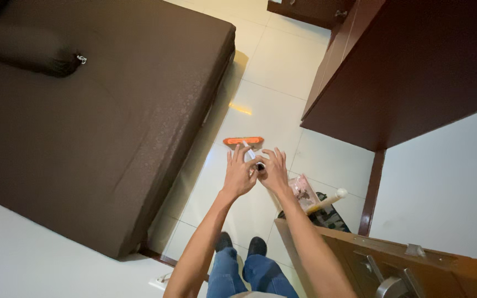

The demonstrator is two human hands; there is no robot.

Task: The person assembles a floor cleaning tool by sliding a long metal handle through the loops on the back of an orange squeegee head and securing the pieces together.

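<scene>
A floor brush with an orange head (243, 142) stands on the white tiled floor, and its pale handle (248, 152) rises toward me. My left hand (238, 174) and my right hand (274, 172) press the top end of the handle between their palms, with the fingers spread and pointing away from me. A dark cap at the handle's end shows between the two hands. My legs in blue jeans (249, 276) and my dark shoes are below the hands.
A large dark brown bed (84, 127) with a pillow (23, 47) fills the left. A dark wooden wardrobe (409, 66) stands at the right. A wooden door (415, 265) with a metal handle is at the bottom right. A pink bag (305, 190) and a white-tipped stick (327, 201) lie beside the door.
</scene>
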